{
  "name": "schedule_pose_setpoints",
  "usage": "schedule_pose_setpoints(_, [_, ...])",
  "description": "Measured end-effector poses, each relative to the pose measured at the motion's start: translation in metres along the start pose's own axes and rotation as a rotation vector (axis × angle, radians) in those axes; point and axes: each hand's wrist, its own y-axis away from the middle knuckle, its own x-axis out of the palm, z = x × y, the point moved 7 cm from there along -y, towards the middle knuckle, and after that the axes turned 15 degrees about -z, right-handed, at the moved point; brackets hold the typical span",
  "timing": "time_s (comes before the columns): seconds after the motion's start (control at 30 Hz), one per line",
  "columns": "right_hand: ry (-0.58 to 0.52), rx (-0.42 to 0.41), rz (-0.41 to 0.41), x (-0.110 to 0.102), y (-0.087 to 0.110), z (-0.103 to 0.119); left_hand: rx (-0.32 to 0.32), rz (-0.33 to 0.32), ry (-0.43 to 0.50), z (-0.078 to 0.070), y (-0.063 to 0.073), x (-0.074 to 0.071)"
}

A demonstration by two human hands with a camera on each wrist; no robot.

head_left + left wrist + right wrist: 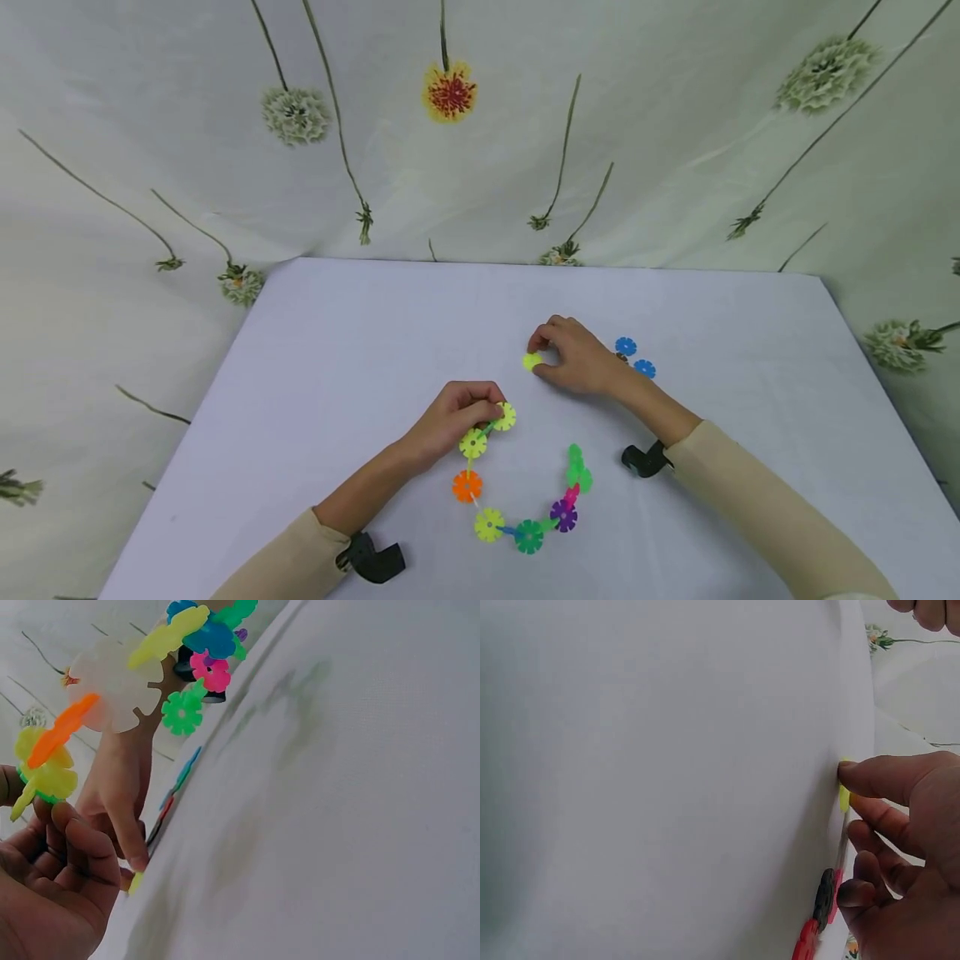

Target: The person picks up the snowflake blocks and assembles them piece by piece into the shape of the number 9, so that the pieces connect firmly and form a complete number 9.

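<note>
Pinching the yellow end disc (507,417) of a linked flower-disc chain (467,486): left hand (456,419), thumb and fingers closed on it. Chain curves round in a U toward the person: yellow, orange, yellow, teal, purple, pink, bright green, with more discs slotted edge-on between; left wrist view shows it raised off the white table (375,333). Right hand (579,358), farther out, grasps a loose yellow disc (531,362) between thumb and finger, disc at the tabletop. Two blue discs (626,346) lie on the table just beyond the right forearm. Right wrist view: black disc (824,900), red disc (805,941) and pink disc (836,895) close together near the right hand's curled fingers.
</note>
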Motion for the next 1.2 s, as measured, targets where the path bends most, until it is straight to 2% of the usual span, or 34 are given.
schedule_pose_setpoints(0.13, [-0.035,0.028,0.016,0.0,-0.001,0.002,-0.012,-0.018,-0.002,0.001,0.001,-0.003])
schedule_pose_setpoints(0.3, [-0.146,0.064,-0.001,-0.003,0.004,0.003,-0.033,-0.047,0.002,0.002,0.0,-0.006])
schedule_pose_setpoints(0.57, [-0.34,0.094,-0.019,-0.018,0.027,0.017,-0.073,-0.067,0.011,0.005,0.0,-0.01])
schedule_pose_setpoints(0.73, [-0.452,0.094,-0.017,-0.025,0.044,0.034,-0.097,-0.084,0.021,0.005,-0.001,-0.01])
schedule_pose_setpoints(0.97, [-0.481,-0.01,-0.05,-0.027,0.055,0.054,-0.101,-0.097,0.032,0.003,0.0,-0.008])
schedule_pose_setpoints(1.2, [-0.474,-0.031,-0.067,-0.025,0.058,0.058,-0.104,-0.099,0.039,0.003,-0.001,-0.006])
